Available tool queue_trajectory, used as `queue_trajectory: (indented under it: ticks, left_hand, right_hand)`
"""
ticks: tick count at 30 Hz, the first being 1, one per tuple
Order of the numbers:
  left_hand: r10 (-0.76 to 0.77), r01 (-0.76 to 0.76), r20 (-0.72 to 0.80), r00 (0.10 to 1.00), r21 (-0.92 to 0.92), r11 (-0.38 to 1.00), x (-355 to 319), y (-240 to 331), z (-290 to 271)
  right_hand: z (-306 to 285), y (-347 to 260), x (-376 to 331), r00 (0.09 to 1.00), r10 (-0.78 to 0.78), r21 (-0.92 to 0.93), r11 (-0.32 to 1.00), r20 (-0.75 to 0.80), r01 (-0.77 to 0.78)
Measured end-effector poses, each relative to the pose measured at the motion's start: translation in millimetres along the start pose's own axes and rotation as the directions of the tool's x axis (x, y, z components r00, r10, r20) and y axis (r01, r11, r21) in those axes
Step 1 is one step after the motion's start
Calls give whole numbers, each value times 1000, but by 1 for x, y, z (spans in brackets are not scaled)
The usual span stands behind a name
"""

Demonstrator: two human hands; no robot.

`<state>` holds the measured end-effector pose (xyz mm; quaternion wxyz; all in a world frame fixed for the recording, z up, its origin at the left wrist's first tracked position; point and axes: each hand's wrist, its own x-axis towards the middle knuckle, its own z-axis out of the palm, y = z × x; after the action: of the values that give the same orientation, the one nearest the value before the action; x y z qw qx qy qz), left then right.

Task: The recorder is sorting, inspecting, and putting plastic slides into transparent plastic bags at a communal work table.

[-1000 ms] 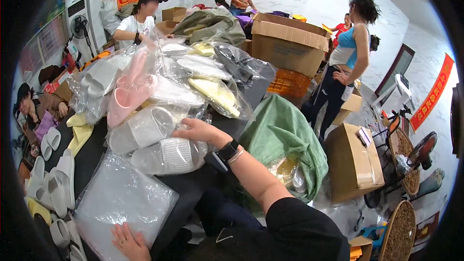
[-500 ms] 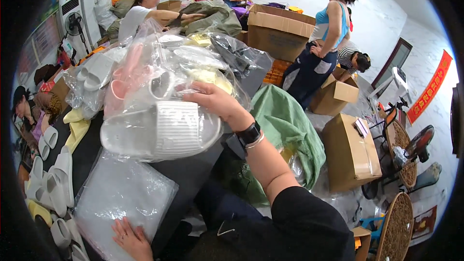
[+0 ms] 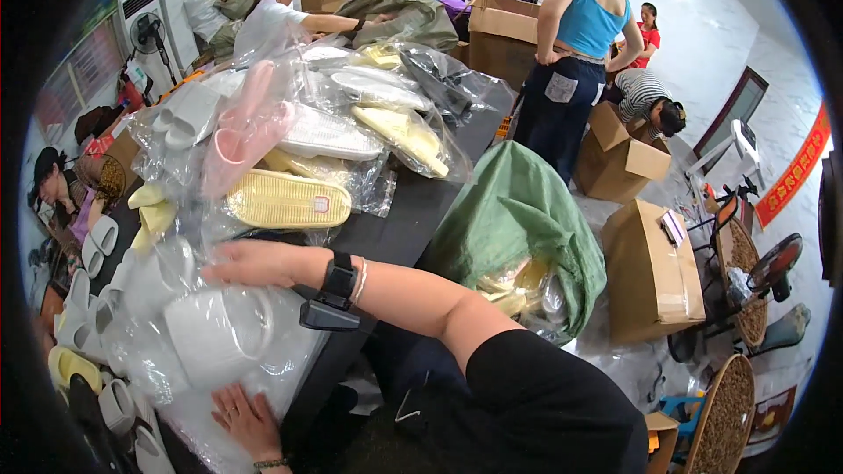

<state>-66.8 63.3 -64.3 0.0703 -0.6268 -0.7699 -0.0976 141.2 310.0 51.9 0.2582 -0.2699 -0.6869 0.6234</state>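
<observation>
Both flat and open, right hand and left hand press a clear bag of white slippers.

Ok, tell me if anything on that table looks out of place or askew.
Nothing looks damaged or spilled. The bagged slippers lie in a loose, uneven heap on the dark table, some tilted. The right hand rests on a clear bag of white slippers; the left hand presses flat on the plastic near the edge.

My right hand lies flat on a bagged white slipper; my left hand presses the plastic at six o'clock, yellow slipper at twelve.
</observation>
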Motion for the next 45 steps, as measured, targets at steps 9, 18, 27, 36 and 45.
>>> queue_trajectory:
  ticks: [9,18,27,36,45]
  left_hand:
    - [27,-29,55,998,39,999,-4,-19,13]
    - [52,-53,-75,996,-10,999,-3,-3,-1]
    - [18,-18,-29,999,2,1000,-1,-7,4]
    - [32,-9,44,998,-454,891,-8,-67,8]
    - [-230,128,-364,903,-284,950,44,-115,-54]
  right_hand:
    - [17,27,-53,939,325,-238,926,113,-292]
    - [31,63,-27,982,-174,-394,910,-74,132]
    - [48,89,-28,943,-261,-617,783,-204,84]
    - [46,80,-31,958,-195,-585,811,-209,37]
    - [47,88,-37,921,-259,-597,801,-290,37]
